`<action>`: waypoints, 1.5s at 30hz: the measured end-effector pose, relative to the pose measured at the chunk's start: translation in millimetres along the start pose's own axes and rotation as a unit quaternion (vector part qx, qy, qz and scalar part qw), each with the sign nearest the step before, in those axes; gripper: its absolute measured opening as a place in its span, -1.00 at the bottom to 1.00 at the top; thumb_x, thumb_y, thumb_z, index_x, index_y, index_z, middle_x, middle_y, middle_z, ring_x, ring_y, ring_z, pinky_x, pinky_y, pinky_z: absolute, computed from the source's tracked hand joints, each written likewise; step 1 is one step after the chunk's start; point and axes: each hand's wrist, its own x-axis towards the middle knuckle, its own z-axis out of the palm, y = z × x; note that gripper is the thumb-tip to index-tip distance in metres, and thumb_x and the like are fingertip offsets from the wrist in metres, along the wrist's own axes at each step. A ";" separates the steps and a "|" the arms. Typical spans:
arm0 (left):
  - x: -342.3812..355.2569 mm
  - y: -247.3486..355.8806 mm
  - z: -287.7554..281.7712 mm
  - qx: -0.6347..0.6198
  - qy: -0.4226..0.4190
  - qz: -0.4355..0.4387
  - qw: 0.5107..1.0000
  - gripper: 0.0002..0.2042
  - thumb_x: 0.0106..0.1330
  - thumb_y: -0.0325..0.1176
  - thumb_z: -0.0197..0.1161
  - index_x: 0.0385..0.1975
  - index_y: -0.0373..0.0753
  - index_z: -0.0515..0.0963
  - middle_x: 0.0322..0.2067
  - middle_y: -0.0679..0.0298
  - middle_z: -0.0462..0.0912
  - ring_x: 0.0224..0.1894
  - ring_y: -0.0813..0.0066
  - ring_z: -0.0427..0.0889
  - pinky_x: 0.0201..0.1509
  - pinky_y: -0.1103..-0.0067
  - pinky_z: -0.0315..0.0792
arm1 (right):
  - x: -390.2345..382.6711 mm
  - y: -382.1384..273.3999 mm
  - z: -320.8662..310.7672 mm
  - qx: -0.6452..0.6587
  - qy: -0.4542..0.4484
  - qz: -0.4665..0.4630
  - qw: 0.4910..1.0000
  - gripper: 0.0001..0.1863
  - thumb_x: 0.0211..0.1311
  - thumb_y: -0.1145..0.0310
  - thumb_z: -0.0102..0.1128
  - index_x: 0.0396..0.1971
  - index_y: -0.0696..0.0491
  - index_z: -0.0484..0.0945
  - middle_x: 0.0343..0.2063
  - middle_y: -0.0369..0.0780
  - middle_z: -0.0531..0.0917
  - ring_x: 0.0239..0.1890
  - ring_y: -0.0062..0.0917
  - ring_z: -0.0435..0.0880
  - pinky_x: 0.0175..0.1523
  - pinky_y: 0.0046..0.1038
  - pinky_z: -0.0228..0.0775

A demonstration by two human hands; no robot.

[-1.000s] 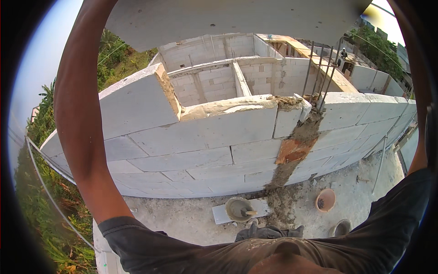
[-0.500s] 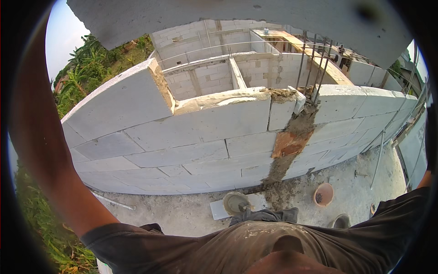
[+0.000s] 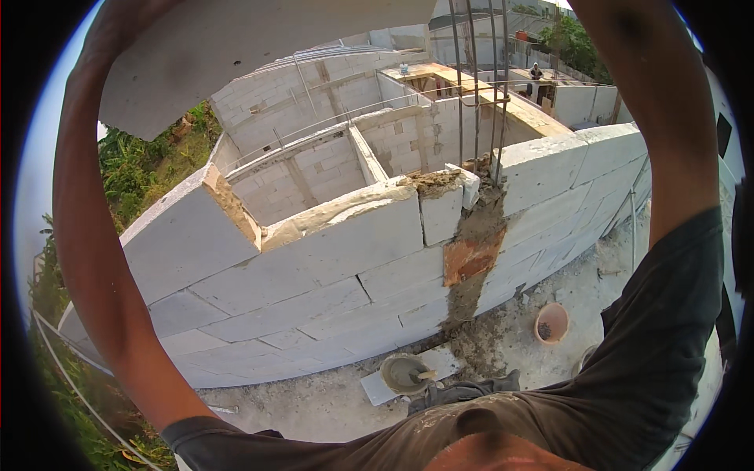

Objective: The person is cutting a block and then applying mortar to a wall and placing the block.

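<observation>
A large pale grey lightweight concrete block (image 3: 236, 59) is raised across the top of the view, tilted, its upper part cut off. My left hand (image 3: 126, 23) grips its left end, with the fingers partly cut off by the rim. My right forearm (image 3: 644, 86) reaches up past the upper edge, so the right hand is out of view. Below the block runs a white block wall (image 3: 330, 251). A gap in its top course has a bed of wet mortar (image 3: 338, 212) on it, between a standing block (image 3: 192, 235) on the left and a rough mortar-topped piece (image 3: 440, 204).
Steel rebars (image 3: 479, 94) rise from a mortar-filled column joint right of the gap. On the ground stand a mortar bucket (image 3: 404, 373) with a tool in it and an orange bucket (image 3: 551, 323). Another person (image 3: 536, 74) is far off beyond inner walls. Plants (image 3: 157, 165) grow at the left.
The raised block has shifted left in the view, uncovering the rebars' upper ends. My right arm has swung up into view, and my left hand now shows at the block's end. The view has tilted.
</observation>
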 end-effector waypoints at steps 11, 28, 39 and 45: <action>2.8 16.6 79.5 -0.139 -0.086 -0.009 0.987 -0.22 -0.01 -0.02 0.48 0.24 -0.21 0.40 -0.07 -0.01 0.68 -0.04 0.17 0.66 0.12 0.24 0.49 | -16.7 24.4 51.6 0.069 -0.076 0.157 0.982 -0.24 0.02 0.21 0.41 0.30 -0.14 0.36 0.20 -0.10 0.52 0.23 -0.23 0.46 0.30 0.02 0.23; 4.5 -26.5 163.6 -0.138 -0.152 0.060 0.977 -0.15 0.01 0.38 0.27 0.28 -0.01 0.41 -0.29 -0.02 0.71 -0.28 0.16 0.76 -0.15 0.24 0.62 | -19.9 78.7 96.6 0.046 -0.112 0.158 0.980 -0.27 -0.04 0.01 0.45 0.19 -0.02 0.52 0.04 -0.03 0.64 0.10 -0.17 0.59 0.21 -0.13 0.34; 3.2 45.8 118.9 -0.111 -0.248 -0.093 0.958 -0.16 -0.09 0.03 0.50 0.25 -0.20 0.40 -0.05 -0.04 0.67 -0.03 0.15 0.66 0.09 0.20 0.48 | -44.0 84.8 108.9 0.244 -0.089 0.196 0.946 -0.30 -0.03 -0.08 0.46 0.08 0.02 0.61 0.01 -0.05 0.66 0.13 -0.22 0.57 0.19 -0.19 0.36; -18.2 54.2 119.3 -0.142 -0.240 -0.047 0.959 -0.17 -0.05 0.04 0.48 0.25 -0.21 0.39 0.00 -0.07 0.63 0.02 0.07 0.62 0.15 0.18 0.46 | -17.8 101.1 109.9 0.101 -0.227 0.141 0.958 -0.24 -0.05 -0.15 0.44 0.13 0.00 0.58 0.08 -0.04 0.62 0.17 -0.20 0.53 0.25 -0.17 0.32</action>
